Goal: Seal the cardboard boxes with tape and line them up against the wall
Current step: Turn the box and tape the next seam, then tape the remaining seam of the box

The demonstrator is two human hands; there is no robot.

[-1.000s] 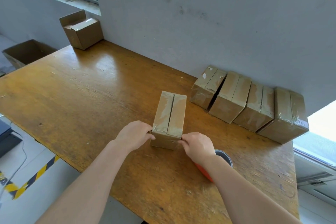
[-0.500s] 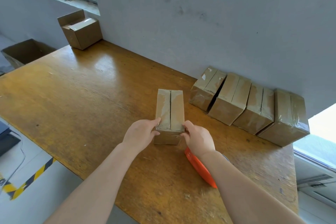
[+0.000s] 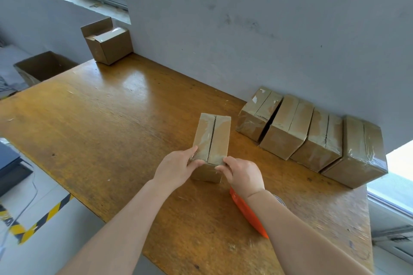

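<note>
Head camera looks down on a worn wooden desk [image 3: 111, 118] set against a grey wall [image 3: 245, 29]. At far left, beyond the desk's edge and lower down, sits an open cardboard carton [image 3: 44, 67], with yellow-and-black floor tape [image 3: 44, 219] nearer the camera. On the desk's far left corner, close to the wall, stands an open-flapped box [image 3: 109, 44]. At centre, a person's bare forearms reach in. The left grip [image 3: 176, 168] clasps the near left corner of a taped box [image 3: 212, 138], fingers curled round its edge. The right grip [image 3: 243, 174] pinches the near right corner of the same box. That box rests on the desk, its long side pointing towards the wall but well apart from it. Clear tape shines across its top, and a dark seam runs down the middle. Under the right forearm an orange object [image 3: 243, 207] lies on the desk, mostly hidden. To the right, a row of four sealed boxes [image 3: 312, 136] stands side by side against the wall, wrapped in glossy tape, the leftmost slightly askew.
</note>
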